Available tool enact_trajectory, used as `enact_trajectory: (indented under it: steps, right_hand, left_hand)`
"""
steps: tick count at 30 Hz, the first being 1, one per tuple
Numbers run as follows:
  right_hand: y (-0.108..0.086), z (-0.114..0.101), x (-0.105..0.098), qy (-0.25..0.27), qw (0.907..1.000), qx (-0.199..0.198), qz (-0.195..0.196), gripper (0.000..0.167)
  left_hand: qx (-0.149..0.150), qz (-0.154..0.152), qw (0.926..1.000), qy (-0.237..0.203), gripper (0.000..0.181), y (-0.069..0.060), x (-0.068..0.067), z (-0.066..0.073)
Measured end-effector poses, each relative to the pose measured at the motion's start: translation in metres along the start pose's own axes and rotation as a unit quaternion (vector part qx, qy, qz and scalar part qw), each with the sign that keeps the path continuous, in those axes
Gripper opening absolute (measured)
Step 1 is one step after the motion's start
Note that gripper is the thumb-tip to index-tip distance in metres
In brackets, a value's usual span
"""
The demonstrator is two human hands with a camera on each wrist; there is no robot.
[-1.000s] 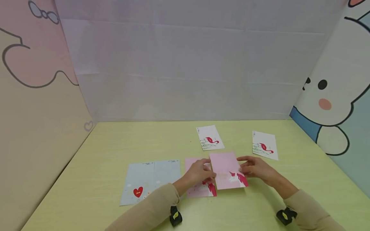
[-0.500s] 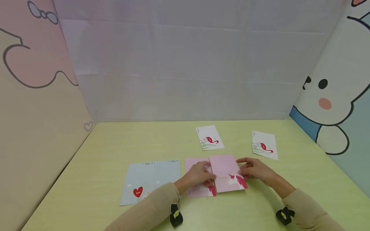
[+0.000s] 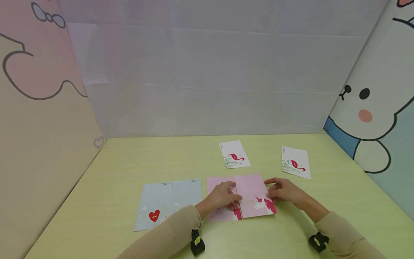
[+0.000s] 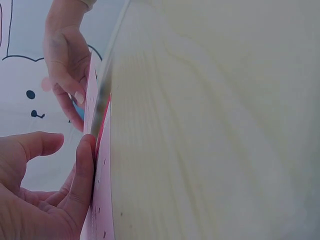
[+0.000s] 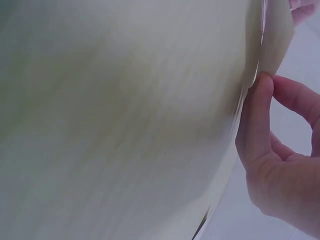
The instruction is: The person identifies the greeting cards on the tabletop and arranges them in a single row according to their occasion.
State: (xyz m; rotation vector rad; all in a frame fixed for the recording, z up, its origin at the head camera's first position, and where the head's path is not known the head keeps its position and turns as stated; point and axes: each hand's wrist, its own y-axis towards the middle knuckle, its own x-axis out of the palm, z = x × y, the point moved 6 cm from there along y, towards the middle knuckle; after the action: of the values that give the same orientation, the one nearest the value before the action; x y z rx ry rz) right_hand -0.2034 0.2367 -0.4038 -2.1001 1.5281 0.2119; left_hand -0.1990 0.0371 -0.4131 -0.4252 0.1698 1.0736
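Two pink cards printed with a unicorn lie side by side in the head view. My left hand point(image 3: 220, 195) rests its fingertips on the left pink card point(image 3: 214, 182), thumb held apart from the fingers in the left wrist view. At the far edge of the right pink card point(image 3: 253, 189), my right hand point(image 3: 286, 190) pinches the border between thumb and finger. That card's near right corner seems slightly raised off the table. From the right wrist, the pinched card point(image 5: 276, 42) appears almost edge-on. The left hand covers part of the left card's picture.
A pale blue sheet point(image 3: 158, 198) with a red heart lies left of the pink cards, partly under the left sleeve point(image 3: 168, 233). Farther back are two white flamingo cards, one behind the pink pair point(image 3: 233, 149) and another to the right point(image 3: 292, 154). Walls enclose the yellow table point(image 3: 145, 154).
The right pink card has come down and toward me, its left edge now along the left card. My right hand has lowered slightly with it. My left hand has stayed nearly still.
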Motion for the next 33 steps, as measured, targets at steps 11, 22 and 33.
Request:
enact_trajectory:
  steps: [11,22,33]
  right_hand:
    - [0.0032,0.0004,0.0011,-0.024,0.9997,-0.002,0.002,0.043]
    - [0.0036,-0.0019,0.0019,-0.044,0.9990,0.002,0.009,0.043]
    - [-0.0016,-0.0037,-0.0067,-0.020,0.9994,-0.011,0.025,0.045]
  left_hand:
    - [0.000,0.001,1.0000,0.000,0.057,0.0041,0.0004,-0.0037]
    - [-0.006,0.002,1.0000,0.007,0.056,0.0057,-0.0001,-0.0047]
    - [0.023,0.009,0.9996,-0.015,0.053,0.0046,-0.0032,-0.0001]
